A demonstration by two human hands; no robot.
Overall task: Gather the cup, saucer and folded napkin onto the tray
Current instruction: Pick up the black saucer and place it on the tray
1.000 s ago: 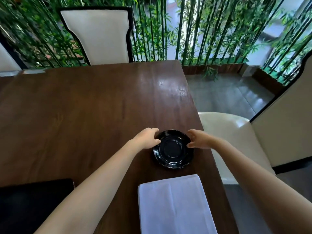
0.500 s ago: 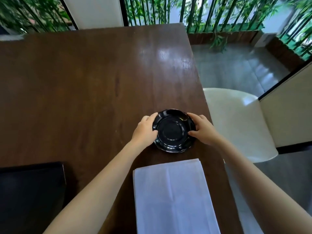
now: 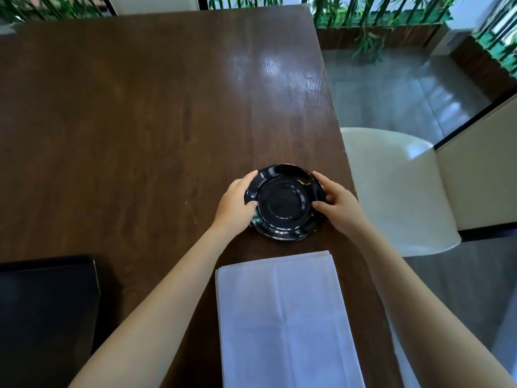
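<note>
A folded white napkin [image 3: 285, 317] is lying flat near the wooden table [image 3: 140, 121]'s right edge, a matte black tray [image 3: 47, 303] well left. Beyond, left hand [image 3: 235, 205] and right hand [image 3: 338, 205] are gripping opposite rims of the glossy, scalloped black saucer [image 3: 285, 203]; polished wood is stretching farther.

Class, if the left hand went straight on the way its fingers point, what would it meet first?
The saucer: the left hand grips its left rim, so nothing lies between them.

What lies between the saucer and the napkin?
Nothing: only a bare strip of table separates the saucer from the napkin, as the head view shows.
</note>
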